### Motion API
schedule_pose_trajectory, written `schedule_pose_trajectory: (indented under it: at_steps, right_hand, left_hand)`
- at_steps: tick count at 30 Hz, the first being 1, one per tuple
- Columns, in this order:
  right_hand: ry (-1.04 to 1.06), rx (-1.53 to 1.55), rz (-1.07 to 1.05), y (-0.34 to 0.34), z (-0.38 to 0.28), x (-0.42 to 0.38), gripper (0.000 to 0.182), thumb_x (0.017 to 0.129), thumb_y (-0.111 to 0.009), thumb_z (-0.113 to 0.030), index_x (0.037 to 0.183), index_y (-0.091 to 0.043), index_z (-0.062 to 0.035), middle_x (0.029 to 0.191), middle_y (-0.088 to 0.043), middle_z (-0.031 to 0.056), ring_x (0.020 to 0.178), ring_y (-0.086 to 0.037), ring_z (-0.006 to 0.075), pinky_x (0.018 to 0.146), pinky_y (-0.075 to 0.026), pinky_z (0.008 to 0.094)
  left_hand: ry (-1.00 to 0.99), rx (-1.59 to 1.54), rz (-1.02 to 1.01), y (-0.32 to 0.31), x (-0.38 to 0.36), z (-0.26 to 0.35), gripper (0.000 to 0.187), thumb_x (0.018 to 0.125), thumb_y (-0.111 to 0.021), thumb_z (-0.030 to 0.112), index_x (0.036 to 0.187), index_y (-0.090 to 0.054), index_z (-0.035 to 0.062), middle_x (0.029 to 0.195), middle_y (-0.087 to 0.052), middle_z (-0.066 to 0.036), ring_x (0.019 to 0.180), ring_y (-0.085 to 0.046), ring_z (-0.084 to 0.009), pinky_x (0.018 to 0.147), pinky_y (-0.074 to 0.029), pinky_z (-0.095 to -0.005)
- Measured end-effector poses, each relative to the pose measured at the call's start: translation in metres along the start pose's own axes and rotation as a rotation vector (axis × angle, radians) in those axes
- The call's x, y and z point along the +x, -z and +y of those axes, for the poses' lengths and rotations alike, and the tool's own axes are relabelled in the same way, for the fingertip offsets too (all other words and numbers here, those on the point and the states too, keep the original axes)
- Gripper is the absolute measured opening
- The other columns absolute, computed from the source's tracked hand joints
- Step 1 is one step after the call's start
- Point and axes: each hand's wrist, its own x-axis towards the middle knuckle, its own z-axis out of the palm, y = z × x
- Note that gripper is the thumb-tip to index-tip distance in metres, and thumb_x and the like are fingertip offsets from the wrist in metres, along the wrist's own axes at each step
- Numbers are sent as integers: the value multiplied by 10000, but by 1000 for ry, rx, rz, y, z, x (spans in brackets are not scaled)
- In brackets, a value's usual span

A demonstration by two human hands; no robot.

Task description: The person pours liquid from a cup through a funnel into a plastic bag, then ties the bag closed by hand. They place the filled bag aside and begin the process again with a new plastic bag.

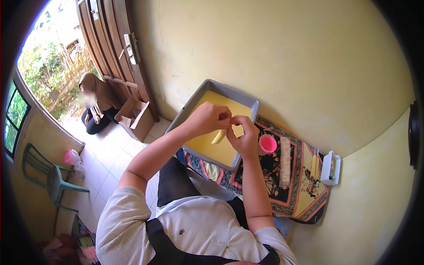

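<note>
My left hand (209, 118) and my right hand (244, 134) meet over a grey tub (176, 121) with smooth yellow contents. Fingertips of both are pinched together at the top of a slim yellow filled tube (218, 137), which looks like a plastic bag and hangs down at a tilt. My fingers hide its upper end. To the right of my right hand stands a pink-rimmed cup (267, 144). Beyond it lies a long pale bundle of flat strips (285, 161). Two slim yellow sticks (315, 165) lie farther right.
A patterned cloth (282, 205) covers the table under the tub. At its right end sits a white box (330, 168). A person (101, 104) sits on the floor by the open wooden door (117, 44), beside a cardboard box (135, 119). A green chair (51, 176) stands left.
</note>
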Motion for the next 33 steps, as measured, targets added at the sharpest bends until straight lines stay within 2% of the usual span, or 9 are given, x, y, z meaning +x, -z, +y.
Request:
schedule_pose_trajectory:
  at_steps: [7,8,11,14,21,24,27,30,33]
  right_hand:
    - [-66,-45,31,2,-10,-2,157,882,-835,-9,987,-721,-32,976,-767,125,892,-760,338,812,-608,410]
    - [-75,-71,47,3,-13,3,149,887,-834,-10,983,-723,-33,978,-766,128,895,-758,345,813,-607,416]
    - [82,-195,54,4,-15,18,168,875,-845,-44,1009,-746,-42,982,-753,120,972,-726,355,885,-585,460]
    - [110,-311,38,6,-19,10,150,849,-849,-59,980,-775,-50,965,-733,87,989,-692,336,892,-568,459]
    - [98,-304,-12,4,-13,15,113,838,-848,-48,940,-800,-49,928,-734,71,919,-687,314,830,-570,434]
    - [73,-243,-36,5,-12,20,98,866,-836,-37,955,-793,-33,911,-739,96,878,-695,326,806,-570,431]
    - [44,-159,-42,9,-13,25,70,928,-809,-23,987,-776,-6,913,-749,131,848,-718,335,781,-565,419]
    - [-41,-39,-89,13,-11,35,53,976,-780,-26,1023,-771,-4,921,-761,149,860,-742,332,779,-575,412]
    - [-25,-24,-143,17,-6,46,74,979,-766,-33,1053,-763,-25,919,-761,166,879,-756,347,776,-591,433]
  left_hand:
    - [7,-61,8,4,-4,10,202,908,-809,193,986,-807,6,786,-753,-134,702,-735,-262,696,-584,-372]
    - [-50,31,23,6,-3,13,201,904,-826,192,985,-807,9,798,-761,-132,700,-734,-268,695,-588,-370]
    - [-127,93,113,1,-3,13,201,895,-825,190,978,-798,8,793,-743,-129,724,-736,-272,693,-585,-378]
    - [-4,42,64,1,-6,21,192,878,-805,172,968,-788,4,796,-742,-131,737,-740,-274,701,-586,-382]
    - [29,-26,64,1,-6,19,189,873,-782,150,963,-760,-15,807,-748,-136,737,-740,-259,716,-591,-365]
    - [66,-122,83,-1,-6,15,176,934,-789,143,1007,-752,-13,855,-762,-112,767,-741,-227,749,-595,-362]
    - [-24,-213,106,3,-4,14,154,1014,-770,131,1071,-741,-9,920,-773,-98,838,-742,-216,816,-593,-360]
    - [-112,-126,232,-5,-1,2,145,1071,-738,127,1105,-731,-13,957,-778,-94,914,-746,-216,879,-586,-358]
    - [-16,-239,148,-10,-1,-9,207,1121,-677,170,1162,-741,-23,996,-794,-92,969,-733,-167,908,-575,-339]
